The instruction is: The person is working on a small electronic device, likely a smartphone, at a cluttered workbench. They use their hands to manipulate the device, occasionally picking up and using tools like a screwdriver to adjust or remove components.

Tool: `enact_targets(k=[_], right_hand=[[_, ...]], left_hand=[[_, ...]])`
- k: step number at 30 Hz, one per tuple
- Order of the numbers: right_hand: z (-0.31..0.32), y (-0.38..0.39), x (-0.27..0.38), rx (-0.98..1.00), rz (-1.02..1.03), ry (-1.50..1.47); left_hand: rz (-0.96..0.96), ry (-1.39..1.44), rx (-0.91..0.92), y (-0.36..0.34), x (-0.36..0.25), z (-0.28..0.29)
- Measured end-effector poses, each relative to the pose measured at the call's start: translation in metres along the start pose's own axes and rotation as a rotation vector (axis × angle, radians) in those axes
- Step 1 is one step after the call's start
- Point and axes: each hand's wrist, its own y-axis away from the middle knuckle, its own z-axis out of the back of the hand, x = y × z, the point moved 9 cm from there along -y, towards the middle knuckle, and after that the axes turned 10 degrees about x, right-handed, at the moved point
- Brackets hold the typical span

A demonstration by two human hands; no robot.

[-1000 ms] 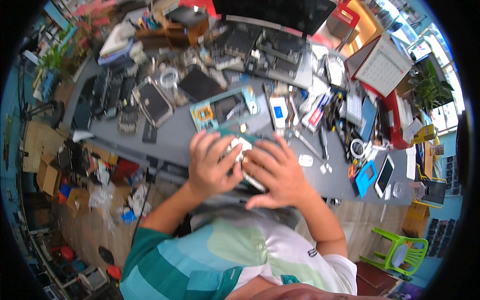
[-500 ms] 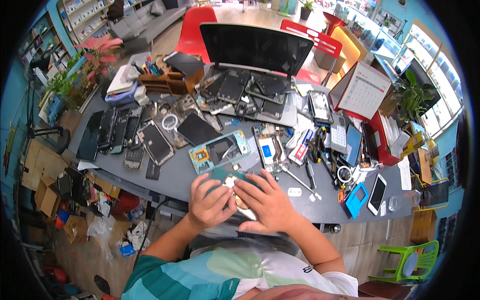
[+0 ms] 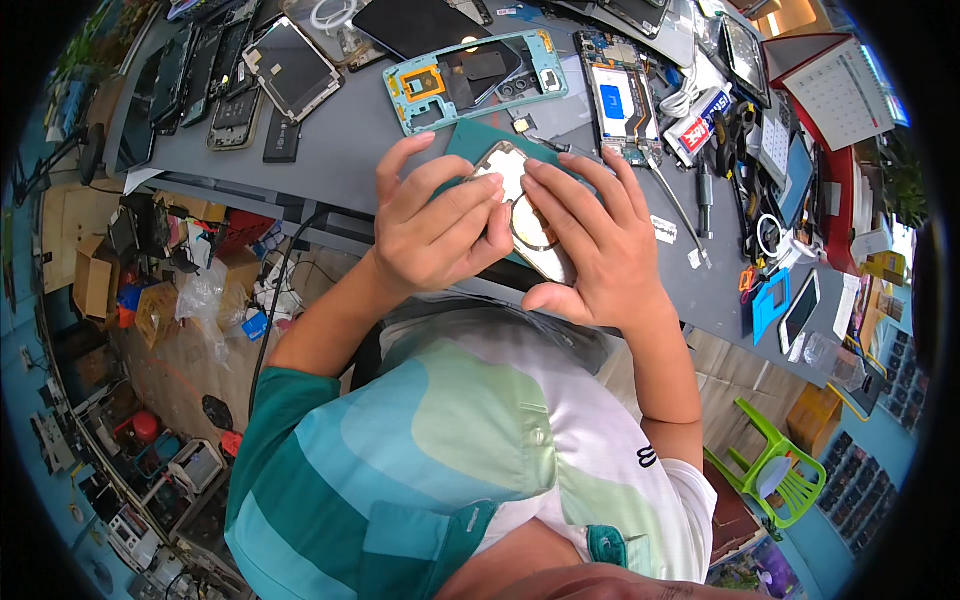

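Observation:
A phone back panel (image 3: 529, 222) with a round coil and pale metal plates lies at a slant between my hands, over a green mat (image 3: 480, 141) at the desk's front edge. My left hand (image 3: 437, 222) has its thumb and bent fingers pinched at the panel's left side. Lying across the right side is my right hand (image 3: 598, 238), its fingers on the upper part and its thumb by the lower end, gripping it. Just beyond are a light-blue phone frame (image 3: 478, 82) and an opened phone (image 3: 622, 95) with its battery showing.
Several dismantled phones and screens (image 3: 292, 66) cover the left of the desk (image 3: 350, 150). On the right lie a screwdriver (image 3: 706, 200), a white rod-like tool (image 3: 678, 203), a blue frame (image 3: 770, 305) and a white phone (image 3: 800, 312). A desk calendar (image 3: 835, 90) stands behind.
The view has tilted downward, so the desk and hands sit higher in it and the monitor is out of sight. Both hands remain on the panel, the fingers shifting slightly.

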Motion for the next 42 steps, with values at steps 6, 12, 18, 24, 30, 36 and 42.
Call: enact_targets(k=[6, 12, 18, 24, 30, 36, 42], right_hand=[[0.002, -0.005, -0.003, 0.007, 0.003, -0.006], [0.002, -0.015, 0.008, 0.077, 0.049, 0.027], [0.0, -0.008, 0.012, 0.049, 0.121, 0.031], [0.006, -0.002, 0.005, -0.036, 0.028, -0.01], [0.001, -0.007, 0.008, 0.004, 0.056, 0.037], [-0.002, -0.006, 0.009, 0.034, 0.083, 0.036], [0.002, -0.011, 0.007, 0.036, 0.013, -0.005]], left_hand=[[0.038, 0.018, -0.02, -0.002, 0.007, -0.001], [0.124, 0.061, -0.034, -0.001, 0.017, 0.002], [0.113, -0.024, 0.05, -0.004, 0.014, 0.0], [0.021, 0.026, 0.043, -0.006, 0.008, -0.001], [-0.028, 0.106, 0.069, -0.005, 0.008, 0.002], [-0.021, 0.192, 0.069, -0.001, 0.011, 0.005], [0.03, 0.206, -0.007, -0.003, 0.018, 0.005]])
